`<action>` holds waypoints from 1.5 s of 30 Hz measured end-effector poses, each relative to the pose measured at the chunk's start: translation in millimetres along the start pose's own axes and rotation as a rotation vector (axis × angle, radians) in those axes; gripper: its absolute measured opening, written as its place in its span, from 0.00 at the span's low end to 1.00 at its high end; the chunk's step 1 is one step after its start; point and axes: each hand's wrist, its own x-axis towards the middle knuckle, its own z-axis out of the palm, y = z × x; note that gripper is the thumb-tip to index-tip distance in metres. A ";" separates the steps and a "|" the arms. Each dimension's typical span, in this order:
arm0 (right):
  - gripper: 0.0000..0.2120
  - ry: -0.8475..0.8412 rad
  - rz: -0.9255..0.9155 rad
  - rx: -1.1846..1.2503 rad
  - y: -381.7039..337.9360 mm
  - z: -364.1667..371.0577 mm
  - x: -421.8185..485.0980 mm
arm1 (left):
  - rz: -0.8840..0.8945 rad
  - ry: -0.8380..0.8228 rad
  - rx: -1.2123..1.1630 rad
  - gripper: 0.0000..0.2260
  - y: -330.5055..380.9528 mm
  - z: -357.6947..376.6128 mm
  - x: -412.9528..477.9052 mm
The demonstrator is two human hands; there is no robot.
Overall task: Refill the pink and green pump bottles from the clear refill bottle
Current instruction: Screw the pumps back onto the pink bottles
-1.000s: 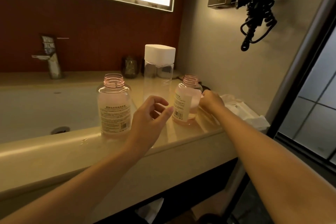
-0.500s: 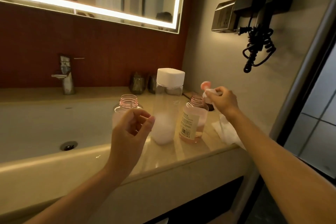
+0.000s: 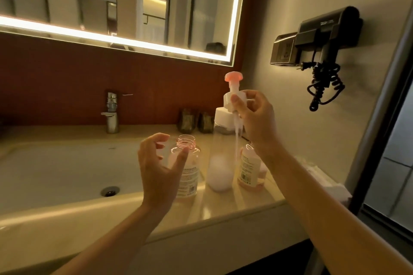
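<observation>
- A white pump head with a round pink top (image 3: 232,87) is held up at the centre of the frame, above the counter. Its white collar is pinched between the thumb and fingertips of the right hand (image 3: 253,116). Its thin translucent dip tube (image 3: 237,138) hangs down in front of the bottles.
- The left hand (image 3: 159,169) is seen at lower centre with its fingers spread and loosely curled, and nothing is gripped in it. It is placed in front of the left bottle; whether the thumb touches that bottle cannot be told.
- A transparent pink-tinted bottle with an open threaded neck and a white label (image 3: 188,163) is set upright on the beige stone counter (image 3: 234,205), just right of the basin.
- A tall clear refill bottle with a white square cap (image 3: 220,152) is set upright just to the right of it. A white foamy mass is seen in its lower part.
- A second pink-tinted bottle with a label (image 3: 248,169) is placed just beside the refill bottle on the right. Its neck is partly hidden by the right wrist, and pink liquid is seen at its bottom.
- A pale basin with a round drain (image 3: 109,191) is found at lower left, with a chrome tap (image 3: 111,111) behind it.
- Two dark tumblers (image 3: 186,120) are set behind the bottles, against the red-brown wall.
- A white folded cloth (image 3: 324,182) is laid at the right end of the counter.
- A mirror with a lit edge (image 3: 123,6) is mounted at upper left, and a black hair dryer with a coiled cord (image 3: 328,31) at upper right.
</observation>
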 end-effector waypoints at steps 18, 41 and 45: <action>0.17 0.041 -0.079 0.233 2.9 71.3 -35.5 | -0.345 -0.494 -0.118 0.34 -39.4 -0.7 -1.7; 0.17 -0.222 -0.006 0.105 45.9 84.4 -69.9 | -0.251 -0.482 0.011 0.33 -47.3 1.6 -6.7; 0.17 -0.196 0.006 0.099 45.2 85.6 -72.1 | -0.243 -0.491 0.013 0.33 -48.5 1.5 -6.1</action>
